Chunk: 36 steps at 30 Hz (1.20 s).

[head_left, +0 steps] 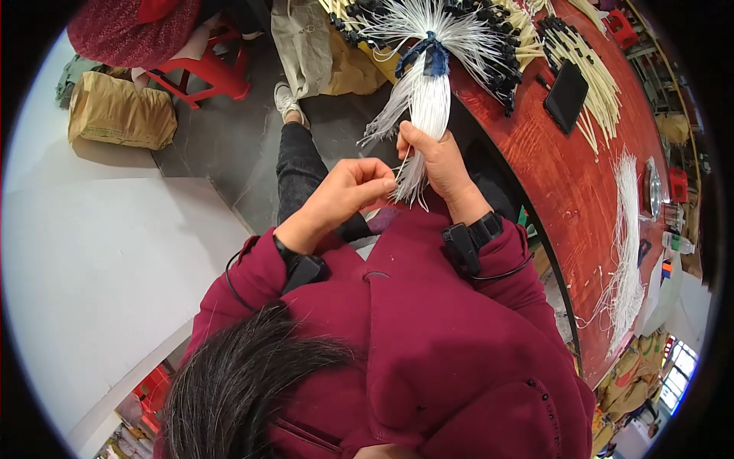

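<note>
A thick bundle of thin white cords (430,99) hangs over the near edge of the red table, bound with a strip of dark blue cloth (434,57). Above the cloth, the cords fan out across the tabletop. My right hand (443,164) is wrapped round the lower part of the bundle, and the loose ends stick out below it. Close beside those ends, my left hand (348,190) pinches a thin white cord between thumb and fingers. How many cords are in that pinch cannot be made out.
On the red table (547,180) lie a black phone (566,96), pale sticks with black ends (600,84) and another heap of white cords (627,245). A white board (107,275) stands at the left. Behind it are a brown paper package (118,111) and a red stool (206,69) beside another person.
</note>
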{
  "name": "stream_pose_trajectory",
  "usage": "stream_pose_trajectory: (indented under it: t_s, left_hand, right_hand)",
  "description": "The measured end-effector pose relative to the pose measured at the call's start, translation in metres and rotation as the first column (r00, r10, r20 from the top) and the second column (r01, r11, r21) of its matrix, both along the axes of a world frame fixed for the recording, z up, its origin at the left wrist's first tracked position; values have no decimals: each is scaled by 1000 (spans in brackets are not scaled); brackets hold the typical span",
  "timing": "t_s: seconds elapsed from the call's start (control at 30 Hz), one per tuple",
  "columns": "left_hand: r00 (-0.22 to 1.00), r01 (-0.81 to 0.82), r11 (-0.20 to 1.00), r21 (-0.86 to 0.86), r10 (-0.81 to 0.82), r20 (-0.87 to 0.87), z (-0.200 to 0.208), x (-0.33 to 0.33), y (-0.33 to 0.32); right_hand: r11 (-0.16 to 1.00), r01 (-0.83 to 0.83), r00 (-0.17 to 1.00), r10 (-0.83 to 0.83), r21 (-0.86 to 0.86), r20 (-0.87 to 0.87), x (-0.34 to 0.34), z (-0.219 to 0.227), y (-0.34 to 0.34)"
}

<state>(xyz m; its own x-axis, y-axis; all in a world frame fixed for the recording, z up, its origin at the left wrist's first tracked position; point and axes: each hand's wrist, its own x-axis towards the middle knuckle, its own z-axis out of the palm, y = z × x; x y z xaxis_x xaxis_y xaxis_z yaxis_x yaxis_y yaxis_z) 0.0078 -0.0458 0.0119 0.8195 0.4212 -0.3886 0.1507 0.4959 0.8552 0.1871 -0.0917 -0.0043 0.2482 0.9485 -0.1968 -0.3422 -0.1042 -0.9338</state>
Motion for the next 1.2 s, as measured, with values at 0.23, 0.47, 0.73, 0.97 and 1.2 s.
stream_pose_trajectory:
  t_s: [0.23,0.47,0.73,0.97,1.2]
  left_hand:
    - [913,-310,951,0,298,278,20,26,0]
    - [896,-414,631,656,411,169,-3,28,25]
    - [972,-50,185,982,234,5,-11,19,19]
    - [965,-120,423,898,264,4,-16,20,18]
    - [957,-252,875,414,289,-28,-18,23,16]
  right_hand:
    - [998,44,999,-45,-42,-15,-4,-8,1]
    - [996,35,998,-31,-78,53,0,-4,1]
    - [993,-1,998,8,-118,61,2,-6,2]
    - [994,-4,999,8,-110,36,1,-4,0]
    - [995,1,1000,2,-104,30,1,-3,0]
